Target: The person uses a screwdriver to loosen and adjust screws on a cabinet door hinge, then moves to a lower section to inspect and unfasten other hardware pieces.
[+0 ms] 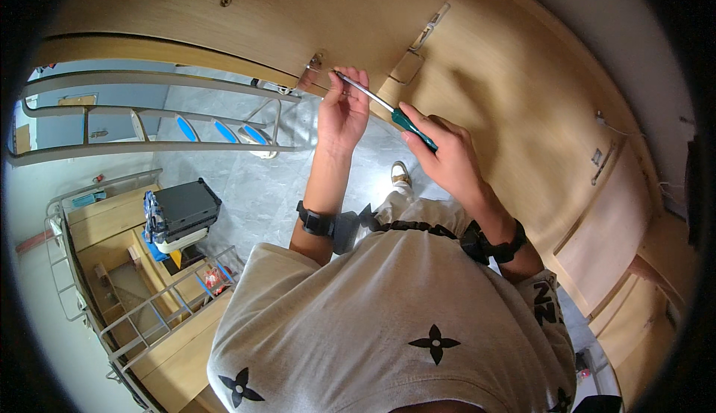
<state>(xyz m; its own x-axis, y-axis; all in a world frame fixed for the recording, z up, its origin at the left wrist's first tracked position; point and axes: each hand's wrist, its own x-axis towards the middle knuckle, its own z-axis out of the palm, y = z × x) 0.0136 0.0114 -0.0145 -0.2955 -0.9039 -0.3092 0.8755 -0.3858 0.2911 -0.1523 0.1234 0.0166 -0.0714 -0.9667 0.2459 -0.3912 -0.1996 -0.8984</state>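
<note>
My right hand (pixel 449 153) is wrapped round the green handle of a screwdriver (pixel 414 128), whose metal shaft slants up and left. At the far end of that shaft, the fingers and thumb of my left hand (pixel 344 118) close about the tip. Whether a small screw sits between those fingers is too small to tell. Just left of the tip, a metal bracket (pixel 312 68) is fixed near the edge of a light wooden panel (pixel 283 10). A round fastener (pixel 226 1) sits farther left in the same panel.
A ladder with blue treads (pixel 186 128) stands at the left. Below it, a dark storage case (pixel 190 208) rests beside a bunk-bed rail (pixel 164 312). Wooden boards with a metal latch (pixel 430 26) spread along the right. Grey tiled floor (pixel 257 204) lies far below.
</note>
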